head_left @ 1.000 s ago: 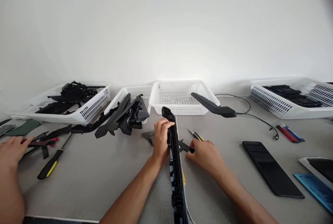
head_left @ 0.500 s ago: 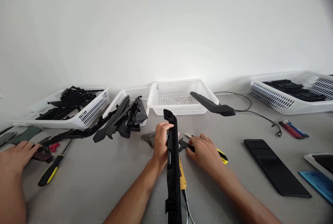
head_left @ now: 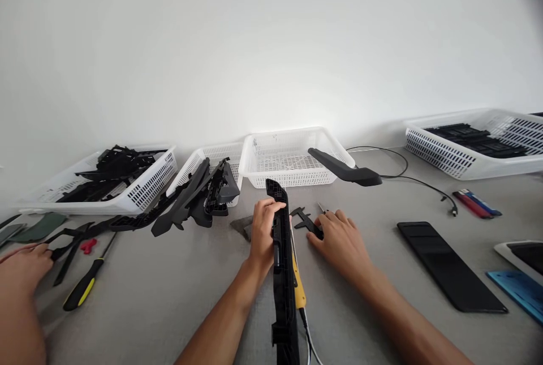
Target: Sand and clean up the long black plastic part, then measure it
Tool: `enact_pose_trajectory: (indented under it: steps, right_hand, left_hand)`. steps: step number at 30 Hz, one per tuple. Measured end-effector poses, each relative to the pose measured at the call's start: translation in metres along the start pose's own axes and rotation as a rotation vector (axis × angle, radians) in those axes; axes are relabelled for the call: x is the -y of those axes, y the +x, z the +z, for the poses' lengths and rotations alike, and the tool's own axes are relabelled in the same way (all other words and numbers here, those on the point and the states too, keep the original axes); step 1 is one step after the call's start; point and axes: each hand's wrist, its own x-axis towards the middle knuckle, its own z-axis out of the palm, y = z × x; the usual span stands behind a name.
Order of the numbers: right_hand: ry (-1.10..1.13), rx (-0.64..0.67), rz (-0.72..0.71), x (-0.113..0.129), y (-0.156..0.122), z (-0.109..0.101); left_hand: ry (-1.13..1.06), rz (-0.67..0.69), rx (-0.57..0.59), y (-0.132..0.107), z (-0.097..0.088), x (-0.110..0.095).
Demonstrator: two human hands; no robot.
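My left hand (head_left: 263,233) is closed round the upper part of a long black plastic trim piece (head_left: 283,280), which stands on edge and runs from the centre basket toward me. My right hand (head_left: 341,243) lies just right of it, fingers curled on the end of a black caliper (head_left: 304,218) on the table. A yellow-handled tool (head_left: 298,289) with a cable lies under the trim piece. A thin metal tool (head_left: 321,207) lies just beyond my right fingers.
White baskets line the wall: one with black parts (head_left: 144,189), one behind a pile of black parts (head_left: 199,198), a centre one (head_left: 254,164) bearing a black handle (head_left: 344,172), and one at right (head_left: 441,155). Another person's hand (head_left: 21,266) is by a screwdriver (head_left: 82,290). A black panel (head_left: 449,266) lies right.
My right hand has slid the caliper a little farther from me, and the yellow cutter seen beside it is now out of sight. The other person's hand has drawn back at the left.
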Motion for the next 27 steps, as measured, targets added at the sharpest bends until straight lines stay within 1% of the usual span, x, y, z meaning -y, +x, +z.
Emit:
enact_pose_trajectory:
  steps: [4, 8, 11, 14, 17, 22, 25, 27]
  right_hand:
    - [-0.026, 0.048, -0.012, 0.0, 0.001, -0.003]
    - [-0.012, 0.059, 0.025, 0.003, 0.003, -0.002]
    - [0.003, 0.011, 0.026, 0.004, 0.003, 0.0]
    - [0.065, -0.093, 0.002, 0.002, 0.003, 0.003]
    - [0.197, -0.191, -0.012, -0.002, 0.006, 0.004]
    - [0.552, -0.253, 0.038, -0.011, 0.01, -0.001]
    - [0.738, -0.209, 0.039, -0.008, 0.006, -0.007]
    - [0.825, -0.155, -0.004, -0.003, 0.001, -0.011]
  left_hand:
    - [-0.017, -0.002, 0.012, 0.0, 0.0, 0.0]
    - [-0.026, -0.013, 0.022, 0.0, 0.0, -0.001]
    - [-0.023, -0.017, 0.018, 0.0, 0.0, -0.001]
    - [-0.012, -0.014, 0.015, 0.0, 0.0, 0.0]
    - [-0.012, -0.025, -0.01, 0.0, -0.001, -0.001]
    - [-0.044, -0.067, -0.049, 0.001, -0.002, -0.001]
    - [-0.077, -0.108, -0.043, 0.0, -0.001, 0.0]
    - [-0.106, -0.142, -0.04, 0.0, -0.001, 0.0]
